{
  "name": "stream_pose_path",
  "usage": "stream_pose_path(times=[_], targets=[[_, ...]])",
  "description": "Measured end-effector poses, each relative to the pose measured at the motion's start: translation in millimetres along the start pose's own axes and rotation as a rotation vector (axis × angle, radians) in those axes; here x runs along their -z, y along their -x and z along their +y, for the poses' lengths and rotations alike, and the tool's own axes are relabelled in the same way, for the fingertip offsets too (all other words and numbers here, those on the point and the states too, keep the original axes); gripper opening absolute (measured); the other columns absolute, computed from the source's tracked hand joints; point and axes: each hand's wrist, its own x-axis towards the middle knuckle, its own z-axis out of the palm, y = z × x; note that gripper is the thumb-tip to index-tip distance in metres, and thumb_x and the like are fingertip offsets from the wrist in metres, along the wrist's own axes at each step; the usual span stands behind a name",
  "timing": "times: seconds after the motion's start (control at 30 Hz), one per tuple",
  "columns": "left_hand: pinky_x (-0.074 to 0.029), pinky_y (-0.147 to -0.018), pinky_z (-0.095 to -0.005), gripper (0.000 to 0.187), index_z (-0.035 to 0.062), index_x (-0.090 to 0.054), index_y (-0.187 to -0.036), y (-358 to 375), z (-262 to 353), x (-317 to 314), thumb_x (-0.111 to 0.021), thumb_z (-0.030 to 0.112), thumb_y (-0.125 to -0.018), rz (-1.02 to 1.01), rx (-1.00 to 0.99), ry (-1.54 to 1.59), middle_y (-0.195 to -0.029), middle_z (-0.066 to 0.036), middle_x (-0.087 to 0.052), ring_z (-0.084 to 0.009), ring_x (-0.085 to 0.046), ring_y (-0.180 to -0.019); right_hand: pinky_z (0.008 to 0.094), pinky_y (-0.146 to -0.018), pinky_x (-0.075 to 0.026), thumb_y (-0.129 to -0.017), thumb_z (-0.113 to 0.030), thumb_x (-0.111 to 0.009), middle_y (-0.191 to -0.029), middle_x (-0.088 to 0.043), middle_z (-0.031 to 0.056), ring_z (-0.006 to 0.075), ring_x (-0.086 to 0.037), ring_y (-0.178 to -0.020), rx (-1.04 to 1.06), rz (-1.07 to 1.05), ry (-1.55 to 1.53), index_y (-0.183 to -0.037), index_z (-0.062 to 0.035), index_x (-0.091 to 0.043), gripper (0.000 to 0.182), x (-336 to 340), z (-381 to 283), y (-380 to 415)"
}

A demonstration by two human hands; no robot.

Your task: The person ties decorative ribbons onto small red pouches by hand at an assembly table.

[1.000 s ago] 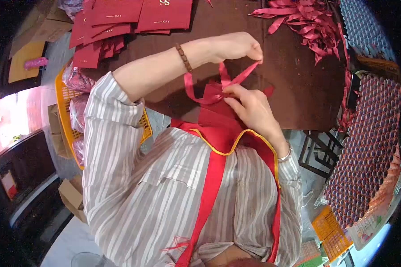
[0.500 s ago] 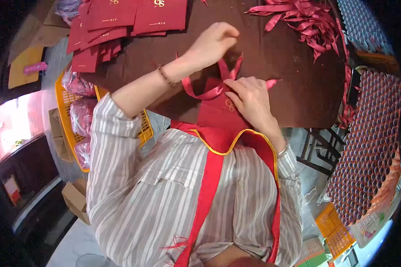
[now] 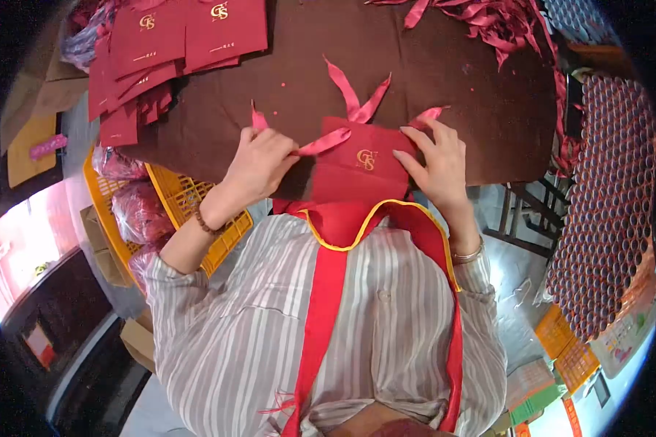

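Observation:
A dark red bag (image 3: 372,164) with a gold logo lies at the table's near edge, against my apron. Pink ribbon (image 3: 357,102) stands up in a V from its top edge. My left hand (image 3: 439,156) rests at the bag's right upper corner, fingers apart, a ribbon end (image 3: 426,116) by its fingertips. To the left of the bag, my right hand (image 3: 262,164) is closed on another pink ribbon (image 3: 324,141), which runs to the bag's top left; one ribbon tip sticks up above the hand.
Stacked red bags (image 3: 149,44) lie at the table's back left, and a heap of pink ribbons (image 3: 496,25) at the back right. Yellow crates (image 3: 219,244) with plastic-wrapped bundles stand at the left. Many small cylinders (image 3: 605,189) fill the right side.
My right hand has come down and left from above the bag and now grips the left ribbon. My left hand has shifted right, its fingers wider apart. The view has shifted slightly.

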Motion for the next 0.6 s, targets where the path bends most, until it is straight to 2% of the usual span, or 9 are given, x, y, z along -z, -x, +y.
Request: stream_pose_path(times=[0.07,0.13,0.2,0.27,0.33,0.37,0.4,0.47,0.6], targets=[[-0.040,-0.079,-0.0396,0.031,0.0074,-0.053,-0.108,2.7,4.2,14.7,-0.062,0.009,-0.078,-0.190,0.169,0.325,-0.097,-0.010,-0.056,-0.0271,-0.054,-0.094,0.0375,-0.085,-0.039,-0.075,-0.028,-0.068,-0.113,-0.053,0.0081,0.0264,-0.050,-0.104,-0.037,-0.005,-0.033,-0.105,-0.0106,-0.062,0.035,1.9,2.8,5.1],[-0.045,-0.071,-0.0348,0.036,0.0052,-0.052,-0.114,8.8,10.2,29.7,-0.062,0.006,-0.080,-0.226,0.194,0.435,-0.094,-0.010,-0.057,-0.0254,-0.057,-0.085,0.0350,-0.083,-0.043,-0.075,-0.023,-0.068,-0.114,-0.052,0.0100,0.0274,-0.052,-0.101,-0.097,-0.037,-0.284,-0.108,-0.0084,-0.061,0.037,-0.1,6.8,10.0],[-0.048,-0.067,-0.0323,0.040,0.0020,-0.050,-0.118,15.3,10.6,45.4,-0.062,0.004,-0.080,-0.403,0.583,1.439,-0.087,-0.011,-0.060,-0.0222,-0.059,-0.075,0.0338,-0.082,-0.044,-0.076,-0.021,-0.068,-0.115,-0.051,0.0109,0.0273,-0.054,-0.100,-0.164,-0.065,-0.364,-0.109,-0.0076,-0.060,0.037,4.9,3.4,10.9],[-0.048,-0.066,-0.0335,0.042,-0.0025,-0.049,-0.119,22.4,0.9,55.0,-0.060,0.002,-0.078,-0.354,0.514,1.392,-0.091,-0.015,-0.063,-0.0227,-0.062,-0.076,0.0326,-0.080,-0.046,-0.076,-0.019,-0.067,-0.115,-0.051,0.0118,0.0272,-0.056,-0.098,-0.226,-0.091,-0.447,-0.111,-0.0068,-0.059,0.038,4.8,2.7,12.6],[-0.050,-0.071,-0.0344,0.044,-0.0044,-0.050,-0.116,26.0,-8.9,55.0,-0.062,-0.001,-0.074,-0.135,0.201,1.846,-0.094,-0.019,-0.063,-0.0255,-0.062,-0.080,0.0317,-0.078,-0.047,-0.077,-0.019,-0.067,-0.116,-0.050,0.0116,0.0251,-0.058,-0.095,-0.127,-0.050,-0.352,-0.112,-0.0070,-0.058,0.038,0.5,4.2,13.8],[-0.050,-0.073,-0.0361,0.041,-0.0034,-0.052,-0.114,27.5,-5.7,55.9,-0.061,-0.001,-0.074,-0.022,0.217,1.980,-0.098,-0.022,-0.062,-0.0275,-0.062,-0.083,0.0317,-0.078,-0.047,-0.077,-0.019,-0.067,-0.116,-0.050,0.0116,0.0251,-0.058,-0.095,-0.128,-0.048,-0.352,-0.112,-0.0070,-0.058,0.038,0.0,3.1,14.4],[-0.050,-0.073,-0.0361,0.041,-0.0034,-0.052,-0.114,26.1,-3.5,55.3,-0.061,-0.001,-0.074,-0.022,0.216,1.980,-0.098,-0.022,-0.062,-0.0275,-0.062,-0.083,0.0313,-0.078,-0.048,-0.077,-0.018,-0.067,-0.116,-0.050,0.0115,0.0244,-0.058,-0.094,-0.150,-0.056,-0.391,-0.112,-0.0072,-0.058,0.038,-0.5,1.5,14.6],[-0.050,-0.075,-0.0378,0.035,-0.0034,-0.053,-0.112,23.2,0.6,53.5,-0.058,0.004,-0.078,0.269,0.260,1.887,-0.100,-0.023,-0.061,-0.0293,-0.062,-0.084,0.0309,-0.077,-0.048,-0.077,-0.017,-0.067,-0.116,-0.050,0.0115,0.0237,-0.059,-0.093,-0.169,-0.065,-0.429,-0.112,-0.0073,-0.058,0.038,-2.6,-1.2,15.1],[-0.045,-0.086,-0.0362,0.026,-0.0033,-0.053,-0.110,0.7,-14.5,43.3,-0.049,0.013,-0.091,0.317,0.080,1.904,-0.106,-0.017,-0.060,-0.0260,-0.058,-0.096,0.0291,-0.073,-0.048,-0.076,-0.013,-0.067,-0.112,-0.050,0.0111,0.0214,-0.058,-0.086,-0.214,-0.010,-0.503,-0.108,-0.0056,-0.058,0.034,-6.6,-6.1,16.8]])
